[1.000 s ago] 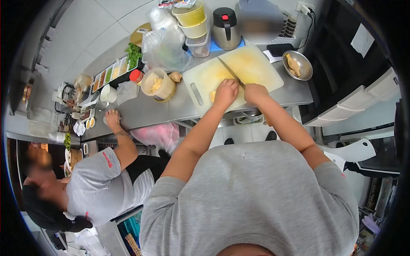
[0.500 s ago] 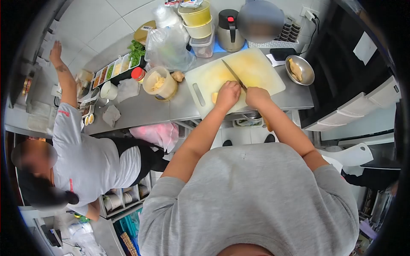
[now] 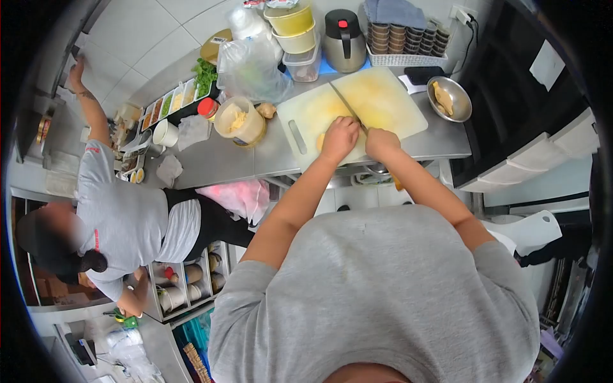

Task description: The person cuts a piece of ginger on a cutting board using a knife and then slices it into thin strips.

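My right hand (image 3: 383, 144) is wrapped round the handle of a knife (image 3: 346, 102), whose blade points up and left across the white cutting board (image 3: 408, 118). Beside the blade, my left hand (image 3: 340, 136) has its fingers curled down on the board; what is under them is hidden. A pale yellow piece of food (image 3: 320, 142) shows at the left edge of that hand. Left of the board stands a tub (image 3: 247, 132) with pale yellow pieces in it, next to a brown root-like lump (image 3: 266, 110).
A metal bowl (image 3: 458, 107) with a yellowish piece stands right of the board. Behind are a thermal jug (image 3: 345, 54), stacked tubs (image 3: 295, 43) and a basket of small cups (image 3: 408, 60). A co-worker (image 3: 128, 210) stands at the left, one arm raised.
My hands and the knife have shifted slightly at the board. The co-worker's raised arm has moved left, and their other hand now shows lower down. A blue cloth over the cups has come into clear view.
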A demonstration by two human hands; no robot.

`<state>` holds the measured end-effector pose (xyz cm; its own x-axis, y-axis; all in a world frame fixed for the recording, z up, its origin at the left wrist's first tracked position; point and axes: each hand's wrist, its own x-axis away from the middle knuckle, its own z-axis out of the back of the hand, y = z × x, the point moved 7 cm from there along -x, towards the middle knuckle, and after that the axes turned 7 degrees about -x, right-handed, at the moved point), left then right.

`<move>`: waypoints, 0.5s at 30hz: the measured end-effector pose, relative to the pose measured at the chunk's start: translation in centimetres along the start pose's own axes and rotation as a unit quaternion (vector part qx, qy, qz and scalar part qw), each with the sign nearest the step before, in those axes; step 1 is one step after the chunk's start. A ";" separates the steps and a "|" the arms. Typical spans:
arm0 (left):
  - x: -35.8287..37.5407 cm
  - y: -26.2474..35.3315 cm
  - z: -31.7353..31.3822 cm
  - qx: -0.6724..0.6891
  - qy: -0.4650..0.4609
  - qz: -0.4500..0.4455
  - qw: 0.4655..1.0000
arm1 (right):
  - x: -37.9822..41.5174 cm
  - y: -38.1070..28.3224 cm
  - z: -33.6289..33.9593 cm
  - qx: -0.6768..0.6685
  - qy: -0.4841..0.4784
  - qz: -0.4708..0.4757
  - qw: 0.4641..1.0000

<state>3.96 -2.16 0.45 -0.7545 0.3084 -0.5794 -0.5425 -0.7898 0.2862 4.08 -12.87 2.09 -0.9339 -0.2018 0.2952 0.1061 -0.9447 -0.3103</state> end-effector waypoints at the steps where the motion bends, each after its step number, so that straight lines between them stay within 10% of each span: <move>1: 0.2 0.1 0.1 -0.006 -0.005 0.001 1.000 | 0.0 0.2 -0.5 -0.013 0.015 -0.008 1.000; 15: -0.2 0.0 0.2 0.006 0.018 0.013 1.000 | -0.5 -0.2 0.1 0.006 -0.002 0.021 1.000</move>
<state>4.04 -2.09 0.76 -0.7546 0.2684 -0.5987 -0.5272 -0.7913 0.3097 4.59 -12.56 2.12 -0.9268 -0.2434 0.2862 0.1499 -0.9381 -0.3123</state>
